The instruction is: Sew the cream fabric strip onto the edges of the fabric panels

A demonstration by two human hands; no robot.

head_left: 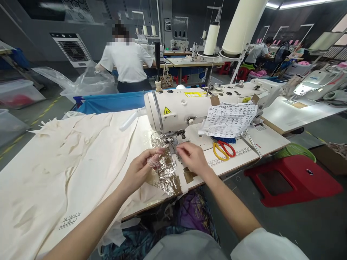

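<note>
By the near side of the white metal sewing machine point(173, 108), grips a small bunched pale-pink cloth point(154, 162) in the left hand point(139, 167), probably for fine control; closes the right hand point(193, 159), cannot tell on what; has red-and-yellow-handled scissors point(224, 149) to the right, likely for easy reach.

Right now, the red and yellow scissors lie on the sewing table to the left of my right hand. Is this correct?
Not quite: the head view shows the scissors lying on the sewing table to the right of the right hand.
</note>
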